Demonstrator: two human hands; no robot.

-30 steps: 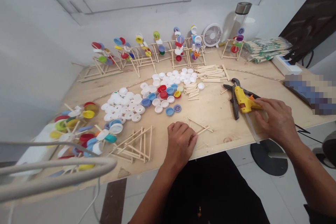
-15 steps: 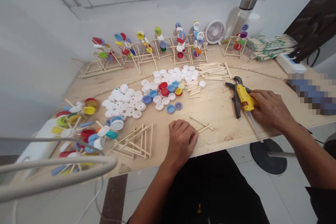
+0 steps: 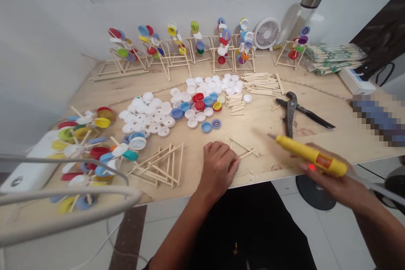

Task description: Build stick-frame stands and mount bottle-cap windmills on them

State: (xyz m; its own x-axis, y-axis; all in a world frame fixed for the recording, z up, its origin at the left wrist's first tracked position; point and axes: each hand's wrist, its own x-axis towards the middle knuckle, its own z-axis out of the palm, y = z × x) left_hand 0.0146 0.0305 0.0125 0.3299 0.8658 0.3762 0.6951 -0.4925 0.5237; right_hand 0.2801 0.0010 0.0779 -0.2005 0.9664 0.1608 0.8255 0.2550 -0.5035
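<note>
The right hand wraps round a slim yellow plastic glue gun, light and easily held by its body; the curled left hand sits against a brittle triangle of thin wooden sticks.

- A yellow hot glue gun is held in the right hand, over the front edge of the wooden surface.
- A small red light is shown on the glue gun.
- The left hand is laid flat on the surface, just beside a small triangle of sticks.
- Black-handled pliers are left on the surface, near the glue gun.
- Many white and colored bottle caps are spread out past the left hand.
- Stick stands with caps on them are lined up along the back.
</note>
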